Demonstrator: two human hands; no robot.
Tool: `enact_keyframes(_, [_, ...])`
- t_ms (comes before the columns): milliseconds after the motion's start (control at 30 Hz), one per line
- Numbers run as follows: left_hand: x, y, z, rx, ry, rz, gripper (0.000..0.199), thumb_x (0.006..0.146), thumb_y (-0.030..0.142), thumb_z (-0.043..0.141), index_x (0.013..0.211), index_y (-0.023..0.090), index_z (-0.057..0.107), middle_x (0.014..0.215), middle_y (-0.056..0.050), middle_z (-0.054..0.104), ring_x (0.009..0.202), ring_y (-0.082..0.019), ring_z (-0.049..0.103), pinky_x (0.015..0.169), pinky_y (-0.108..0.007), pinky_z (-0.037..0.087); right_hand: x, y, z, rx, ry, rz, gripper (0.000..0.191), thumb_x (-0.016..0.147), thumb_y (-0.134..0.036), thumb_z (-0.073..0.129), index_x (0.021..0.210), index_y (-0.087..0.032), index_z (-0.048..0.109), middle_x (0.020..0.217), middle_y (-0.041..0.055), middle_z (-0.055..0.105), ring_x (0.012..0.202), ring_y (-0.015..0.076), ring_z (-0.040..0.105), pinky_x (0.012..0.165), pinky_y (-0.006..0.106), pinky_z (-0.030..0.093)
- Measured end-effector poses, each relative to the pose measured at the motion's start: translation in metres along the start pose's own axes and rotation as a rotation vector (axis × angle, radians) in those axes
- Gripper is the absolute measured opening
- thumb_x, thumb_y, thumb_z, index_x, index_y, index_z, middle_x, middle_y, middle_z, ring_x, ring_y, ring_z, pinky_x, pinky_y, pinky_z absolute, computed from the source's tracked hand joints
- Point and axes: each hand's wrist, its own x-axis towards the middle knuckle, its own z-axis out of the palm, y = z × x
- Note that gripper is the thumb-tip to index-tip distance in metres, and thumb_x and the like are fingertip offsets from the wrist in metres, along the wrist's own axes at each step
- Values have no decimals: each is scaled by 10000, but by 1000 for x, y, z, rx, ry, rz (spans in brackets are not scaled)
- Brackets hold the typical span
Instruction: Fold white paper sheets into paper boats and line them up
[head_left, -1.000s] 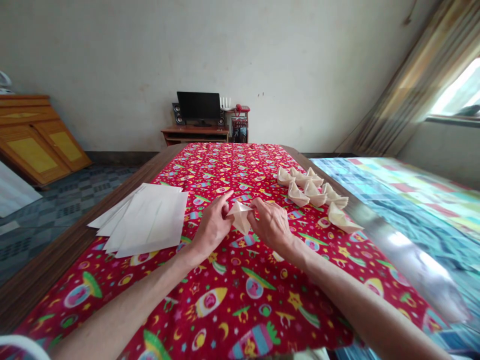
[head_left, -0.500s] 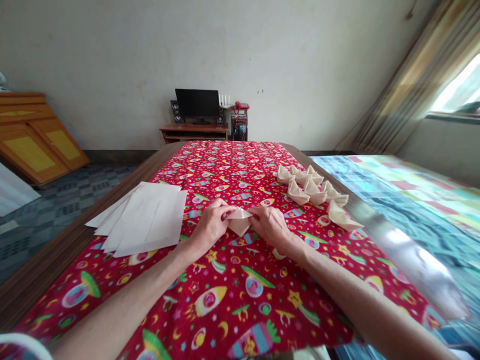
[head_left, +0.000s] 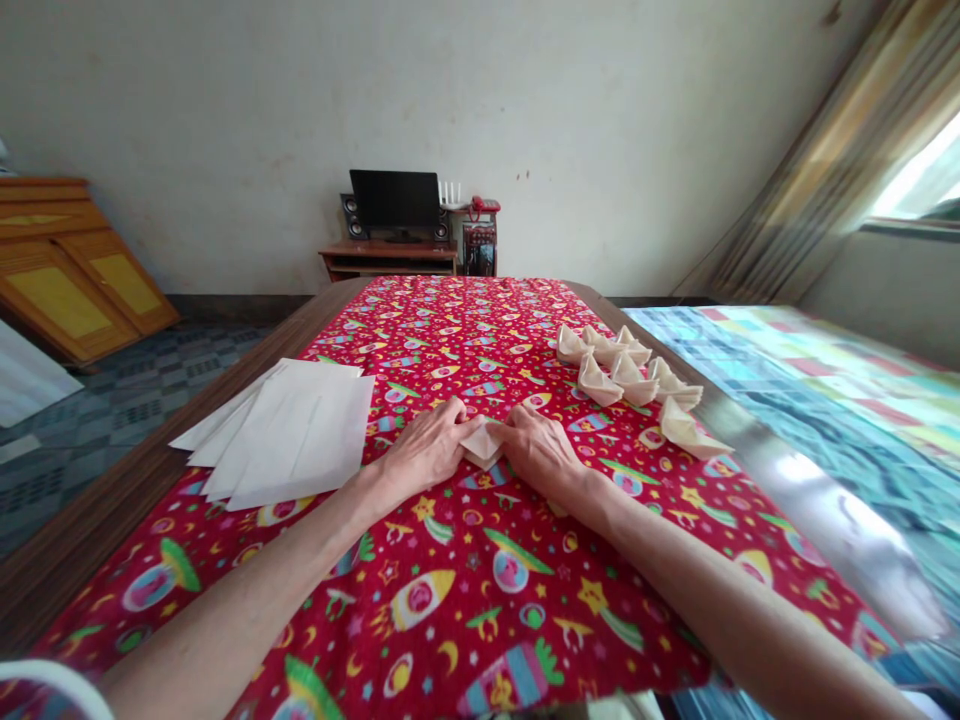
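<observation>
A small piece of folded white paper (head_left: 482,445) is held low over the red patterned cloth, between my two hands. My left hand (head_left: 433,440) grips its left side, fingers closed. On the right side, my right hand (head_left: 538,445) has its fingers bent and pinched on the paper. My fingers hide both side ends of the fold. Several finished-looking folded paper boats (head_left: 631,380) stand in rows to the right, the closest one (head_left: 690,432) apart from the others. To the left lies a fanned stack of white paper sheets (head_left: 300,435).
The red cloth (head_left: 420,640) with rockets and stars covers most of the brown wooden table (head_left: 247,405). A white curved rim (head_left: 56,675) shows at the lower left. Beyond the table stand a desk with a monitor (head_left: 396,202), and a bed (head_left: 810,400) is on the right.
The folded paper has turned from a wide shape with a downward point into a flatter, more compact diamond. Both hands have closed in slightly over its sides.
</observation>
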Motion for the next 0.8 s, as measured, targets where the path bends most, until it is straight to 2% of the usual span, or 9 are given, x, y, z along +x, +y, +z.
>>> enact_keyframes(233, [-4,2,-7,70,-33,23,299,860,155,446,1133,210,556,1006,-72,512,911,-212,538,776,-329,469,-2,10,1,-36,13,-24,256,939,-249,385,936,-232,640,831,64,559,692,163,499,508,274,250])
enact_keyframes(500, [-17,9,-9,-7,154,98,232,920,180,447,1061,230,624,947,-37,577,909,-172,550,802,-291,450,-2,11,-3,-32,-20,-48,239,934,-238,398,943,-219,636,842,71,561,758,179,515,526,263,291])
enact_keyframes(667, [-18,10,-8,-17,158,156,225,912,164,470,1053,221,635,931,-31,617,899,-162,566,787,-286,456,-3,9,-5,-37,-23,-52,223,930,-217,411,920,-206,633,853,82,568,774,188,512,548,266,319])
enact_keyframes(800, [-18,7,-4,-36,152,138,227,917,171,460,1049,211,640,913,-29,618,873,-157,571,764,-275,462,-6,7,-6,-62,83,-164,208,934,-212,418,983,-197,620,903,84,582,842,200,507,688,298,369])
